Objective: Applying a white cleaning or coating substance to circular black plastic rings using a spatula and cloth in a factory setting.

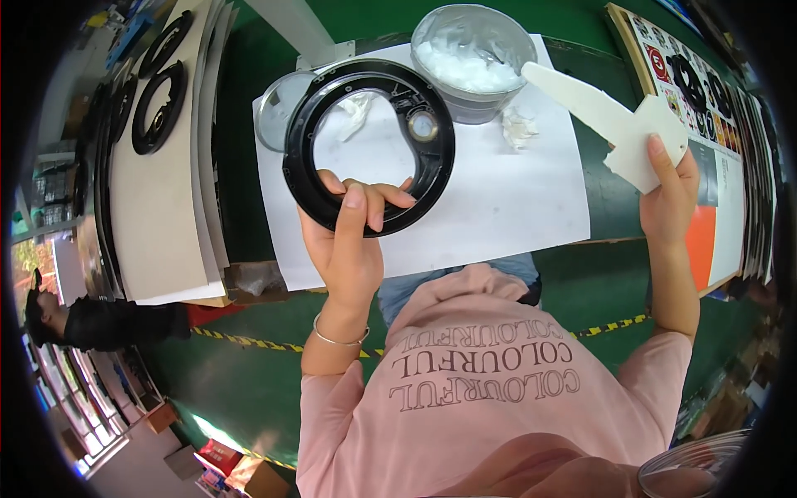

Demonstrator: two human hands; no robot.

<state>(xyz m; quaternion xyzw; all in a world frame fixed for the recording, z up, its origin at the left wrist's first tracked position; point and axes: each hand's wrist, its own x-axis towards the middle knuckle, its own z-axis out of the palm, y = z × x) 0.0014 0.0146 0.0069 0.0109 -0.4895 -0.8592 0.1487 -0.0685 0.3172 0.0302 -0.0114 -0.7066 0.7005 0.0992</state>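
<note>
My left hand (344, 249) grips the lower rim of a black plastic ring (442, 158), thumb on the near face and fingers curled through its opening. A small round metallic-looking insert (423, 126) sits in the ring's right side. In my right hand (671, 199) is a flat white scraper-like piece (643, 137), pinched at its wide end. Its long arm points up and left, with the tip beside the rim of a round tub (473, 109). White paste (469, 66) lies inside that tub. Whether the tip carries any paste, I cannot tell.
White paper (515, 207) covers the green bench. A crumpled tissue (520, 130) lies near the tub. Partly behind the ring is a round lid (274, 124). Boards with black rings (159, 108) stand at left, more boards (726, 199) at right. Another person (91, 319) is far left.
</note>
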